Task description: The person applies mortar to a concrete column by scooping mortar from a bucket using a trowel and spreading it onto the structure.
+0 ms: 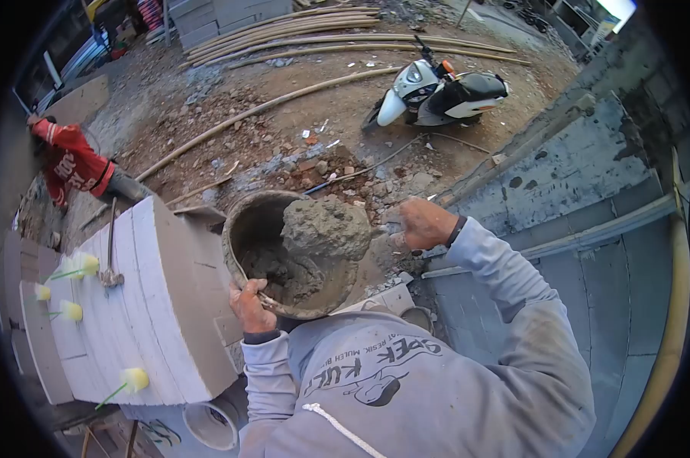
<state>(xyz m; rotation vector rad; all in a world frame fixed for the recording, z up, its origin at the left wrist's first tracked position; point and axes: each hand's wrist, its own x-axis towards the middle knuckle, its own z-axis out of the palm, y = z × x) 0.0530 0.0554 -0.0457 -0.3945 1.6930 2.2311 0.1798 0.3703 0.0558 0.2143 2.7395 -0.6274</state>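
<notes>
that lumpy wet grey mortar (326, 227) is piled up between the two hands, over the open mouth of a round, dark, mortar-caked bucket (252, 229) just ahead of the left hand. i'd bet it's heavy for its size, soft and sticky, stiff enough to hold a heap but likely to slump if tipped. the bucket looks tough rather than fragile, probably weighty with mix inside, and the gritty rim seems the best place to grab it. left hand (252, 307) does that, fingers curled over the near-left edge, forearm pulled in close. right hand (425, 224) is closed in a fist around the handle end of what looks like a metal trowel (391, 227); most of the blade is buried, so i can't tell its shape. gripping tight there makes sense, since the load hangs out front. right elbow's bent and out wide, forearm angling inward.
</notes>
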